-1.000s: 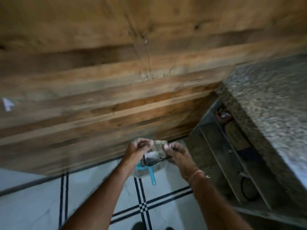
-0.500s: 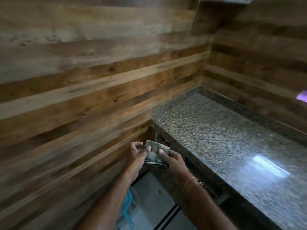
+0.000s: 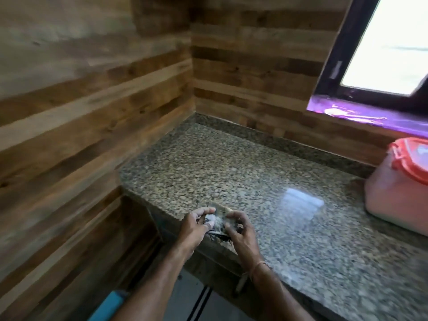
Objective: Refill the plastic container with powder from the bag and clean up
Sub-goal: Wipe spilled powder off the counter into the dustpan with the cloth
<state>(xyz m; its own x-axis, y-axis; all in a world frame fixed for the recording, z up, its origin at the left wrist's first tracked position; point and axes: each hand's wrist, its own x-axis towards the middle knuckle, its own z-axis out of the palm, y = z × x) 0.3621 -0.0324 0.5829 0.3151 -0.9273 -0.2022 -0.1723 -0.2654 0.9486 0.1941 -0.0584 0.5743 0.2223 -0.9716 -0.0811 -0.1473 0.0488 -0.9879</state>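
Observation:
A small, crumpled clear plastic bag with whitish powder residue is held between both hands over the front left corner of the granite counter. My left hand pinches its left side and my right hand pinches its right side. The bag looks folded small and dark edges hang below it. At the far right of the counter stands a translucent plastic container, filled with pale powder and covered by an orange lid.
Wooden plank walls enclose the counter on the left and at the back. A window with a dark frame and a purple-lit sill sits at the upper right. A blue handle shows near the floor at the bottom left.
The view has swung up and right from the floor and shelves to the counter top. Both hands have stayed on the bag and now hold it over the counter's corner.

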